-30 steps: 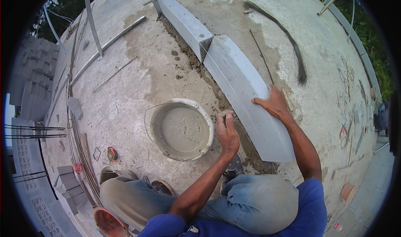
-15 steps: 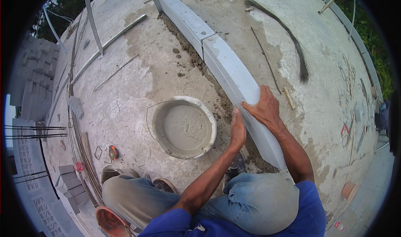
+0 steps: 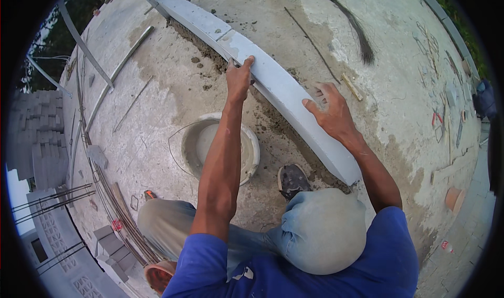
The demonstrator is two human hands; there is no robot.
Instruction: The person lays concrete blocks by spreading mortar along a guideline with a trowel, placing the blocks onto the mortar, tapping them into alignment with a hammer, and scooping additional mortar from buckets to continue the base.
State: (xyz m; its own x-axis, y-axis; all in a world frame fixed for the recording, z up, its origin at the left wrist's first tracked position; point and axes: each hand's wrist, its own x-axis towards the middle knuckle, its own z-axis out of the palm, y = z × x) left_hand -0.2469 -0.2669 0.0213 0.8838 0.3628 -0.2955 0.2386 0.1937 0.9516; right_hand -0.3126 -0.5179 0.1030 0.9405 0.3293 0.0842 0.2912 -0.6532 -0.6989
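Two long light grey blocks lie end to end in a bed of wet mortar point(image 3: 197, 43). My left hand point(image 3: 239, 77) grips the upper edge of the near block point(image 3: 283, 93) beside its joint with the far block point(image 3: 186, 12). My right hand point(image 3: 331, 112) is farther down the near block, thumb at its far edge and fingers spread just beyond it. Below my left hand sits a white bucket point(image 3: 252, 152) of grey wet mix, partly hidden by my left forearm.
Metal posts point(image 3: 84, 43), rods point(image 3: 79, 119) and stacked grey blocks point(image 3: 44, 140) stand or lie on the left. A dark bristle bundle point(image 3: 357, 35), a thin rod and a wood offcut point(image 3: 352, 85) lie beyond the blocks. An orange container point(image 3: 157, 277) is at lower left.
My left hand has moved up and leftward from beside the bucket to the joint. The near block has turned and now lines up with the far one. My right hand's fingers have spread.
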